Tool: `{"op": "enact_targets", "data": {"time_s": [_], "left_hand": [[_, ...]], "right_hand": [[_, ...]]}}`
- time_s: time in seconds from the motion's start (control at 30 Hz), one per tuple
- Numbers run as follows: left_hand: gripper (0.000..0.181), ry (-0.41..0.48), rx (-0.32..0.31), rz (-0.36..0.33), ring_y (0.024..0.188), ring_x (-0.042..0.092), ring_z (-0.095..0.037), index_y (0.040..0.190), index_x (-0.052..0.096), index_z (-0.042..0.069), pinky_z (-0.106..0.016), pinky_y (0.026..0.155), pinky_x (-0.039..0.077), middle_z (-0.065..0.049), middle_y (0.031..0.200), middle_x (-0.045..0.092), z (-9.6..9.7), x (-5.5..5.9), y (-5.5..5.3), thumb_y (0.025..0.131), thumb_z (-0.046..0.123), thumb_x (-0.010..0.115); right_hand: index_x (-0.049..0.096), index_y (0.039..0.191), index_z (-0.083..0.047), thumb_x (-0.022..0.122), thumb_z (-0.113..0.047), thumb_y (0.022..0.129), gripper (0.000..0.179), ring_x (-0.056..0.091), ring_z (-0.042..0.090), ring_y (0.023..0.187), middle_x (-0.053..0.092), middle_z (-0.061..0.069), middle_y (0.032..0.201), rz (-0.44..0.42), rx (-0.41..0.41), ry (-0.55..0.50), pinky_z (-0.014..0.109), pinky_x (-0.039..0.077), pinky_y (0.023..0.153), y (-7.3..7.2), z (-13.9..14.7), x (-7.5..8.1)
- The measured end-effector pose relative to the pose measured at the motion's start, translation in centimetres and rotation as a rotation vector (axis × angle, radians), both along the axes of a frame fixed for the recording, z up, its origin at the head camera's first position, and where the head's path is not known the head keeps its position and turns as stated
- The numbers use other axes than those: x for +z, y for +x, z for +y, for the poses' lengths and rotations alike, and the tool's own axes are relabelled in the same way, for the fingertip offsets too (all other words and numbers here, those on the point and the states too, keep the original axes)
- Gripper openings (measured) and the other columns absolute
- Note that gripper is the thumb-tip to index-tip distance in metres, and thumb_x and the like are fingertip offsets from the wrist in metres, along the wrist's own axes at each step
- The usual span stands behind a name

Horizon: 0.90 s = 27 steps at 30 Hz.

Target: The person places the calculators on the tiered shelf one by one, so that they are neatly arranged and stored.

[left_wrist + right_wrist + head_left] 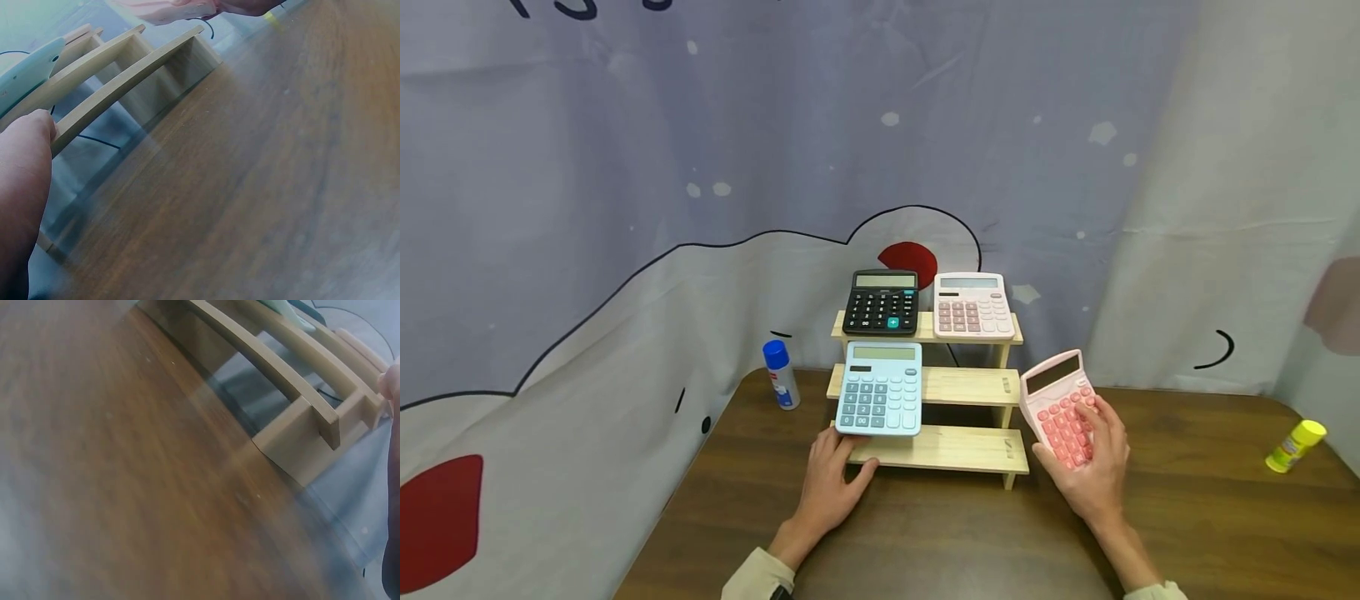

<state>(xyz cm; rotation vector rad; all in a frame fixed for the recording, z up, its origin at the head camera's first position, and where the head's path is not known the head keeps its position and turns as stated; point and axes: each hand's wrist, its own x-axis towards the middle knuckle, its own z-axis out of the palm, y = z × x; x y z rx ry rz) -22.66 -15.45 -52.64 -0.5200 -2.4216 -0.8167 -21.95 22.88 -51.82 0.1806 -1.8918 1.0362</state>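
My right hand [1097,467] grips a pink calculator [1063,417] by its lower right side, tilted, just right of a stepped wooden rack [962,450]. My left hand [831,483] rests at the left end of the rack's lowest tier, thumb spread from the fingers. Just above those fingers a light blue calculator [880,390] leans on the middle tier. A black calculator [882,304] and a pale pink-and-white calculator [973,306] stand side by side on the top tier. In the left wrist view, the left hand [28,150] touches the lowest tier's end.
A blue-capped bottle [782,375] stands left of the rack on the brown wooden table [940,542]. A yellow glue stick [1296,446] stands at the far right. Behind everything hangs a printed curtain [775,150].
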Motion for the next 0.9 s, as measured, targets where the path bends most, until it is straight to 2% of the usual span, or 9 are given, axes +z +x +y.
{"op": "enact_targets", "data": {"time_s": [0.07,0.3,0.43,0.6,0.73,0.9], "left_hand": [[0.033,-0.001,0.002,0.000,0.122,0.048,-0.025,0.117,0.068,0.016,-0.049,0.104,0.038,-0.007,0.129,0.057,0.0,-0.1,0.0,0.091,0.036,0.072],[0.033,-0.007,0.005,0.004,0.122,0.048,-0.025,0.116,0.068,0.015,-0.049,0.103,0.039,-0.007,0.128,0.057,0.0,-0.1,0.0,0.091,0.036,0.072],[0.033,0.000,0.000,0.002,0.121,0.048,-0.025,0.116,0.068,0.015,-0.049,0.103,0.039,-0.007,0.127,0.057,0.0,-0.1,0.1,0.091,0.036,0.072],[0.033,-0.003,0.002,0.002,0.122,0.048,-0.025,0.116,0.068,0.016,-0.048,0.103,0.039,-0.007,0.128,0.057,0.0,-0.1,0.1,0.091,0.036,0.073],[0.033,-0.010,0.001,0.011,0.121,0.048,-0.025,0.116,0.068,0.015,-0.048,0.103,0.039,-0.007,0.128,0.057,0.0,-0.1,0.1,0.091,0.036,0.072],[0.033,-0.011,-0.005,0.024,0.120,0.049,-0.026,0.116,0.068,0.015,-0.048,0.102,0.039,-0.008,0.127,0.058,0.0,0.0,0.1,0.091,0.035,0.072]], "right_hand": [[0.061,0.129,-0.001,0.088,-0.022,0.052,0.084,0.042,0.033,0.129,0.047,0.023,0.145,0.011,0.008,0.009,0.042,0.024,0.100,0.0,-0.3,0.0],[0.062,0.127,-0.001,0.086,-0.028,0.050,0.085,0.044,0.039,0.123,0.047,0.024,0.145,0.055,0.037,0.031,0.027,0.021,0.100,0.1,-1.5,0.0],[0.062,0.125,0.002,0.085,-0.038,0.054,0.084,0.045,0.045,0.120,0.048,0.028,0.143,0.099,0.064,0.058,0.027,0.021,0.100,0.1,-2.5,0.0],[0.063,0.124,0.002,0.084,-0.042,0.056,0.084,0.044,0.045,0.119,0.047,0.029,0.143,0.112,0.080,0.075,0.024,0.020,0.101,0.0,-3.5,0.0],[0.063,0.122,0.002,0.083,-0.045,0.058,0.082,0.044,0.046,0.119,0.048,0.029,0.143,0.118,0.080,0.077,0.027,0.021,0.100,0.0,-4.1,0.1],[0.064,0.120,0.000,0.080,-0.056,0.064,0.081,0.044,0.047,0.120,0.048,0.027,0.142,0.116,0.040,0.090,0.039,0.024,0.096,-0.1,-4.7,0.2]]}}
